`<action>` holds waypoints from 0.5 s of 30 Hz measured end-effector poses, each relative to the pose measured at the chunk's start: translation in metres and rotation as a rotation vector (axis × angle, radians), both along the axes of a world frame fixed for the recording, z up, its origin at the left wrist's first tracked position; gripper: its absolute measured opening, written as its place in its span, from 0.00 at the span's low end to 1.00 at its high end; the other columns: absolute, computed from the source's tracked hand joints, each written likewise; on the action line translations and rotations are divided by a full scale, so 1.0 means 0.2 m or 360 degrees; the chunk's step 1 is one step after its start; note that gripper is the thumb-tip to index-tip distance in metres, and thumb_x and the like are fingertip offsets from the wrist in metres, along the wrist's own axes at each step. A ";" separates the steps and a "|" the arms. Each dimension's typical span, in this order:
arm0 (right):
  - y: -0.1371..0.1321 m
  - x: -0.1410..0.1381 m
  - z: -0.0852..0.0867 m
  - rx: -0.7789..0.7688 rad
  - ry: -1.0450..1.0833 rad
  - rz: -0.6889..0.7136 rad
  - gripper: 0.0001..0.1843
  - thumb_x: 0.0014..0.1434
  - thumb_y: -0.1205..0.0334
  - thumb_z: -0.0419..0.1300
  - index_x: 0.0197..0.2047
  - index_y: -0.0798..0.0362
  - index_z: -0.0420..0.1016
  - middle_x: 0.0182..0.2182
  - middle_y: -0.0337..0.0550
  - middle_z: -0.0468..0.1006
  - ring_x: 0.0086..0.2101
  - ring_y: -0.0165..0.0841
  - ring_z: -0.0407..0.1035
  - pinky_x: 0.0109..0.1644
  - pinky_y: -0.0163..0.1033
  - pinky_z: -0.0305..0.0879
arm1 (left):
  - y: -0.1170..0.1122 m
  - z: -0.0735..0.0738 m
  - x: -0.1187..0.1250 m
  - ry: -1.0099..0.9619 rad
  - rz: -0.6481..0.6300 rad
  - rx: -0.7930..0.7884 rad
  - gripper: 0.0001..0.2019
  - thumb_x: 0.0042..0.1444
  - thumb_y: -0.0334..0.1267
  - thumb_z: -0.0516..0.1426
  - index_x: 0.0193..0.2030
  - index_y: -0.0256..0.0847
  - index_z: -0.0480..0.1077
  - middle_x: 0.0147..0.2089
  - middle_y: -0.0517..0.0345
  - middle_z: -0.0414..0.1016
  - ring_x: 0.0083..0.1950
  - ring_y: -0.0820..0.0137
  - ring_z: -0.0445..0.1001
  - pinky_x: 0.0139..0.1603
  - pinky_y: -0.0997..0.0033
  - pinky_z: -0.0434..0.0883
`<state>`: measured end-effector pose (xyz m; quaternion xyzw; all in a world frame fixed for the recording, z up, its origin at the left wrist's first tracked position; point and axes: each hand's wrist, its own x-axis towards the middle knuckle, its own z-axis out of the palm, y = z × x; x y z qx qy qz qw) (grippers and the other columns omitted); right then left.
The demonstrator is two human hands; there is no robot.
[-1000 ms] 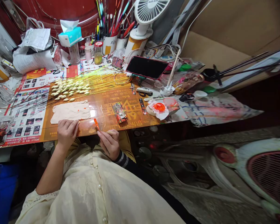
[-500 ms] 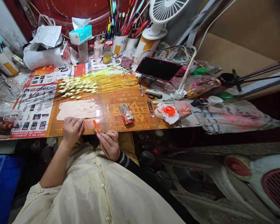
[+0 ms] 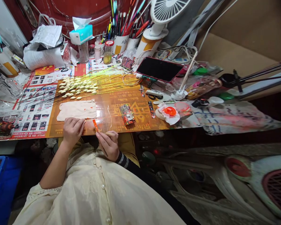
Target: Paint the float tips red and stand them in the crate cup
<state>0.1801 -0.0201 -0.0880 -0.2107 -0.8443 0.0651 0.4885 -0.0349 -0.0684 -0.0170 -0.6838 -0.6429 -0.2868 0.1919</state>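
My left hand (image 3: 72,129) rests at the table's front edge, its fingers pinched together. A thin dark stem (image 3: 41,126) runs out from it to the left, over the printed sheet. My right hand (image 3: 109,144) has its fingers closed around a slim piece with a flat orange end (image 3: 95,125), which points up and left toward the left fingertips. Just beyond my left hand lies a pale cloth (image 3: 76,110) with small orange spots. Behind the cloth, several cream oval bulbs on thin stems (image 3: 78,86) are spread in a bundle.
Right of centre stand a paint-stained small box (image 3: 126,114) and a dish of bright orange paint (image 3: 170,111) on white paper. A phone (image 3: 159,68) leans behind them. Farther back are a fan (image 3: 170,11), a lidded jar (image 3: 108,53) and a tissue box (image 3: 81,33).
The orange end has turned slightly and now shows a broader face. My right hand has shifted a little to the left. My left hand looks unmoved.
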 end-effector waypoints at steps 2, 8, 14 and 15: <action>0.00 0.00 0.00 0.0002 -0.0004 0.0001 0.31 0.65 0.66 0.57 0.69 0.46 0.60 0.50 0.44 0.80 0.48 0.36 0.65 0.59 0.49 0.62 | 0.00 0.00 0.00 0.0003 -0.0002 -0.0010 0.10 0.64 0.36 0.55 0.48 0.44 0.75 0.39 0.53 0.80 0.42 0.63 0.73 0.47 0.58 0.66; 0.00 0.01 0.01 -0.0014 0.0003 0.0021 0.32 0.64 0.68 0.57 0.70 0.48 0.59 0.50 0.46 0.79 0.47 0.36 0.65 0.58 0.49 0.63 | 0.00 0.01 0.00 0.0018 0.0003 0.0005 0.08 0.64 0.35 0.56 0.47 0.43 0.75 0.39 0.54 0.80 0.41 0.64 0.72 0.47 0.60 0.65; 0.00 0.01 0.00 -0.0011 0.0002 -0.0003 0.30 0.63 0.69 0.56 0.68 0.47 0.61 0.49 0.46 0.80 0.46 0.36 0.66 0.57 0.49 0.64 | 0.00 0.00 0.00 0.0016 -0.0004 0.0020 0.08 0.63 0.35 0.56 0.48 0.43 0.74 0.39 0.54 0.80 0.41 0.64 0.72 0.47 0.60 0.65; 0.00 0.01 0.00 -0.0009 0.0014 0.0001 0.31 0.63 0.69 0.56 0.68 0.47 0.61 0.48 0.46 0.80 0.46 0.36 0.66 0.57 0.49 0.65 | 0.00 0.00 0.00 0.0009 -0.0006 0.0016 0.08 0.64 0.35 0.56 0.48 0.43 0.74 0.39 0.54 0.80 0.41 0.64 0.72 0.47 0.60 0.65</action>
